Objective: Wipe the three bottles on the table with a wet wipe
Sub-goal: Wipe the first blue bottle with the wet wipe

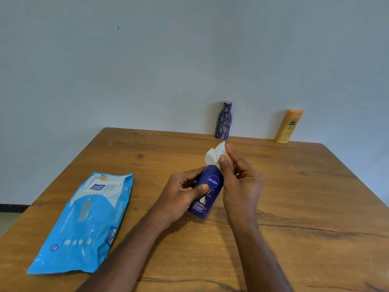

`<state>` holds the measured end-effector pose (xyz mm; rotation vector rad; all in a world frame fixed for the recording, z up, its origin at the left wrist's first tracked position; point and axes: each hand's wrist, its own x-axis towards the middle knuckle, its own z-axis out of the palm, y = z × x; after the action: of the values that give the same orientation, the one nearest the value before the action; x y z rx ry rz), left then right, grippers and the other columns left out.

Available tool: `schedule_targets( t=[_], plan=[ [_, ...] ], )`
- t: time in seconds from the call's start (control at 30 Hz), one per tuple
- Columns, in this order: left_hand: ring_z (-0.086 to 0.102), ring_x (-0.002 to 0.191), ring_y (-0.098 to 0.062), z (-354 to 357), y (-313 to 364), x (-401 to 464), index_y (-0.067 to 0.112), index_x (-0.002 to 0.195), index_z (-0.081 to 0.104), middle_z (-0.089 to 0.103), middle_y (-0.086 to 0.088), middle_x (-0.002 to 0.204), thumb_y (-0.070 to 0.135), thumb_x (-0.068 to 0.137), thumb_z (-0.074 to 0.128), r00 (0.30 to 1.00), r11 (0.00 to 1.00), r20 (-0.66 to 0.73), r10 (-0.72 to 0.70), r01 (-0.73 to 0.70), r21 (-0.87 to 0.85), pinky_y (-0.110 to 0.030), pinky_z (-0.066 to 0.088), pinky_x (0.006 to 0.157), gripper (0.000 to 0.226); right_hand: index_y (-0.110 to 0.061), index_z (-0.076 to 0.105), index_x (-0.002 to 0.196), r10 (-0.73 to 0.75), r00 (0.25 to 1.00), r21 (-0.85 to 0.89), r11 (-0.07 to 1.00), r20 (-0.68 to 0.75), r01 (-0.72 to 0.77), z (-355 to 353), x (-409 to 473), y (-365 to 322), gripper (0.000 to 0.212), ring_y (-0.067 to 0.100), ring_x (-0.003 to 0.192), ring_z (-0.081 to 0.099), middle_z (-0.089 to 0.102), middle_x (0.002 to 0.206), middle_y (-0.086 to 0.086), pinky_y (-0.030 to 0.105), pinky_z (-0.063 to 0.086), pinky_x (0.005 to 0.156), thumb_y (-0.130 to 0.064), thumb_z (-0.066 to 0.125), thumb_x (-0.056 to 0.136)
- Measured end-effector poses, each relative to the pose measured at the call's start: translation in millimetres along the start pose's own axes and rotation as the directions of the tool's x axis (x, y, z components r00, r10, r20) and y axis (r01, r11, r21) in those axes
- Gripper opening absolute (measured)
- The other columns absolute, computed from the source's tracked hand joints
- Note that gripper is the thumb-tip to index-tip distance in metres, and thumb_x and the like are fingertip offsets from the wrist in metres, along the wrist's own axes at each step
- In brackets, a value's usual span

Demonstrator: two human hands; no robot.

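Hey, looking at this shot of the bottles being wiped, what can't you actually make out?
All from the head view:
- Nivea bottle: its top is hidden under the wipe; its far side is behind the left hand and right hand.
- Patterned bottle and yellow bottle: label text too small to read.
- Wipes pack: fine print too small and glare-washed.
- Table: near edge cut off by the frame.

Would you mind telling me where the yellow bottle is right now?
In the head view, the yellow bottle stands at the table's far right edge against the wall, right of the patterned blue bottle and beyond both hands.
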<state>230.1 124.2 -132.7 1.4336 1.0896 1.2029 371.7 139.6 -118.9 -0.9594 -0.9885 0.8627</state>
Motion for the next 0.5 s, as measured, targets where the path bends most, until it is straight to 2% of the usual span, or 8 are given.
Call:
schedule_targets(
  t=[0.07, 0.13, 0.23, 0.3, 0.43, 0.5],
  plan=[
    [0.071, 0.108, -0.019, 3.7, 0.5, -1.9, 0.015, 0.128, 0.067, 0.075, -0.006, 0.119, 0.01, 0.089, 0.066, 0.998, 0.963, 0.021, -0.054, 0.057, -0.263, -0.03, 0.058, 0.089, 0.04, -0.017, 0.07, 0.123, 0.022, 0.999, 0.066, 0.998, 0.037, -0.024, 0.9, 0.7, 2.9, 0.032, 0.007, 0.122, 0.064, 0.07, 0.129, -0.007, 0.038, 0.055, 0.1, -0.012, 0.071, 0.091],
    [0.07, 0.109, -0.024, 6.1, 0.9, -0.5, 0.008, 0.129, 0.066, 0.073, -0.015, 0.122, 0.011, 0.087, 0.065, 0.997, 0.92, -0.01, -0.071, 0.061, -0.386, -0.035, 0.058, 0.092, 0.041, -0.012, 0.07, 0.124, 0.029, 0.997, 0.054, 0.998, 0.069, -0.033, 3.0, -2.7, 4.4, 0.031, 0.011, 0.116, 0.068, 0.072, 0.125, -0.001, 0.029, 0.058, 0.09, -0.011, 0.07, 0.093],
    [0.068, 0.115, -0.027, 3.6, 3.8, 3.2, 0.009, 0.131, 0.065, 0.07, -0.014, 0.128, 0.01, 0.087, 0.065, 0.99, 0.845, -0.085, -0.112, 0.05, -0.532, -0.04, 0.056, 0.098, 0.044, -0.011, 0.069, 0.124, -0.013, 0.992, -0.063, 0.998, 0.128, 0.021, 8.3, -12.7, 7.1, 0.031, 0.005, 0.105, 0.072, 0.075, 0.116, -0.005, 0.02, 0.058, 0.081, -0.012, 0.071, 0.093],
    [0.069, 0.114, -0.024, -3.1, 3.2, 5.0, 0.01, 0.13, 0.066, 0.07, -0.012, 0.128, 0.009, 0.088, 0.063, 0.98, 0.781, -0.129, -0.153, 0.04, -0.623, -0.039, 0.057, 0.097, 0.042, -0.013, 0.07, 0.124, 0.0, 0.985, -0.1, 0.995, 0.171, 0.017, 12.9, -18.0, 8.5, 0.031, 0.001, 0.102, 0.072, 0.075, 0.112, -0.01, 0.017, 0.058, 0.078, -0.016, 0.071, 0.093],
    [0.07, 0.114, -0.025, -11.6, -1.3, 9.3, 0.008, 0.133, 0.062, 0.07, -0.012, 0.129, 0.005, 0.097, 0.057, 0.966, 0.697, -0.176, -0.192, 0.008, -0.717, -0.039, 0.06, 0.091, 0.037, -0.013, 0.075, 0.117, 0.045, 0.968, -0.13, 0.991, 0.249, -0.012, 16.6, -22.6, 11.2, 0.024, 0.005, 0.097, 0.074, 0.079, 0.103, -0.009, 0.023, 0.059, 0.078, -0.015, 0.07, 0.094],
    [0.073, 0.106, -0.022, -12.4, -2.3, 11.4, 0.011, 0.129, 0.065, 0.074, -0.009, 0.122, 0.006, 0.096, 0.062, 0.939, 0.767, -0.262, -0.225, 0.005, -0.642, -0.039, 0.062, 0.085, 0.033, -0.014, 0.076, 0.114, 0.059, 0.965, -0.136, 0.99, 0.257, -0.025, 17.1, -24.7, 12.5, 0.022, 0.004, 0.095, 0.074, 0.079, 0.1, -0.009, 0.022, 0.059, 0.076, -0.013, 0.07, 0.093]
  ],
)
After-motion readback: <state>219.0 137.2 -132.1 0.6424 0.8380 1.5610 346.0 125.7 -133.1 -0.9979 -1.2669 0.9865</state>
